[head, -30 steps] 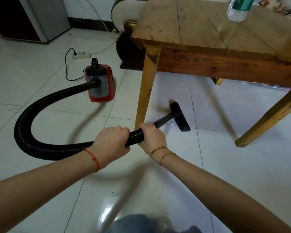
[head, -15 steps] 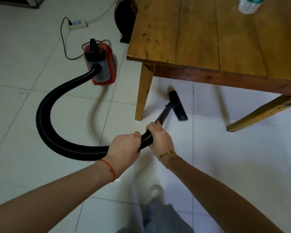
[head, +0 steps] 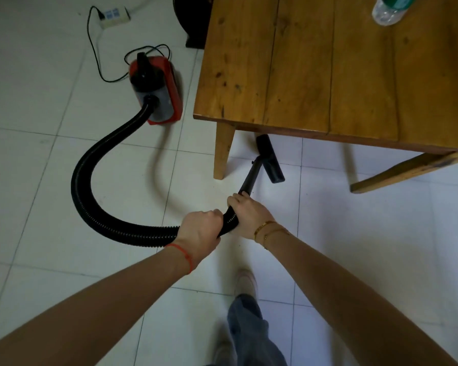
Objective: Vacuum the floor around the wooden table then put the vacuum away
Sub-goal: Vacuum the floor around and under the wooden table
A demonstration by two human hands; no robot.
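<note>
1. Wooden table filling the upper right of the view, seen from above, two legs visible over pale floor tiles.
2. Black floor nozzle flat on the tiles just under the table's near edge, close beside the near left leg.
3. Rigid black tube slanting back from the nozzle, away from the table, into both hands.
4. Right hand clenched round the tube end, nearer the table; left hand clenched round the ribbed hose just behind it.
5. Hose curving in a wide loop left of the table to the red vacuum body, standing beside the table's left edge.
6. Vacuum cord running to a white power strip (further from the table, top left).
7. Clear plastic bottle standing on the table's far right.
8. Step in hand, by judgement: vacuuming under and around the table, putting away not yet begun.
9. Next move likely calling for steering the nozzle past the near leg without knocking it, with slack enough in the hose.
</note>
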